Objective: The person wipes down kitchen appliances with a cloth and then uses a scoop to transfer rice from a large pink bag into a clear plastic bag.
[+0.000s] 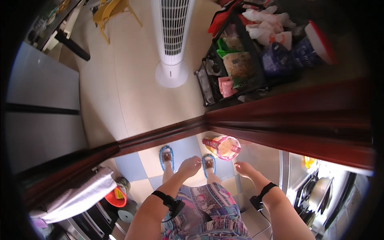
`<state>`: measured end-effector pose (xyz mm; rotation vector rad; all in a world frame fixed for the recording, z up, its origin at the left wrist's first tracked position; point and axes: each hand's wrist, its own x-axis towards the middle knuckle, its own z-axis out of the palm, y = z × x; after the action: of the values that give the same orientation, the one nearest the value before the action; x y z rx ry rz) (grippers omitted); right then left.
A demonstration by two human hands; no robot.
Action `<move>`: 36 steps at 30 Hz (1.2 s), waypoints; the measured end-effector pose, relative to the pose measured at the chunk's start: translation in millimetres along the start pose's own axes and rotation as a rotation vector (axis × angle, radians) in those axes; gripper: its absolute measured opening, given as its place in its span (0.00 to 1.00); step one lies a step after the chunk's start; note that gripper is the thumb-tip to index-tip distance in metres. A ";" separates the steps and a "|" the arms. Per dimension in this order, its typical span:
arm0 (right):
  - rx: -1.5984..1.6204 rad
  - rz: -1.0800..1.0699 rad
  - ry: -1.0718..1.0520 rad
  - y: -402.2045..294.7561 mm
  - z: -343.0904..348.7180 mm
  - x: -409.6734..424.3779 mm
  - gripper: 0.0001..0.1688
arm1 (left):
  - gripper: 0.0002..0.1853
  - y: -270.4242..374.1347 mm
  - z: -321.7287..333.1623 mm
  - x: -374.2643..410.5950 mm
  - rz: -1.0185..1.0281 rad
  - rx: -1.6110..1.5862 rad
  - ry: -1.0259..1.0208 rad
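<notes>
My left hand (190, 166) is held out over the tiled floor, fingers loosely curled, with nothing visible in it. Apart from it, my right hand (244, 169) hovers just below a red-and-clear plastic bag (225, 147) with tan contents; a gap shows between the fingertips and the bag. The bag is near the door frame, beyond my right foot. Both forearms wear black straps with small devices. Blue-rimmed slippers (166, 156) are on my feet.
A dark red door frame (162, 129) crosses in front of me. Beyond it stand a white tower fan (171, 73), a black rack (207, 103) of packaged goods and a yellow chair (111, 12). An orange-red container (115, 202) is at lower left; a metal pan (319, 193) is at right.
</notes>
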<state>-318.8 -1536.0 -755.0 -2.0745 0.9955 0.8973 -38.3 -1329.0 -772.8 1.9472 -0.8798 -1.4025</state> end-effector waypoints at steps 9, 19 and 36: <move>-0.095 0.141 -0.041 134.3 29.1 101.0 0.28 | 0.20 -49.6 143.2 66.3 -0.247 -0.202 0.069; 0.154 0.441 0.215 246.4 128.8 227.9 0.46 | 0.44 -86.8 246.7 188.9 -0.448 -0.053 0.188; 0.065 0.228 0.245 188.3 172.8 221.5 0.33 | 0.19 -187.3 279.2 187.8 -0.462 0.030 0.094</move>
<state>-420.4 -1577.0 -1074.9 -2.0782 1.3951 0.7202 -228.9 -1381.7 -1103.2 2.3168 -0.4213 -1.5332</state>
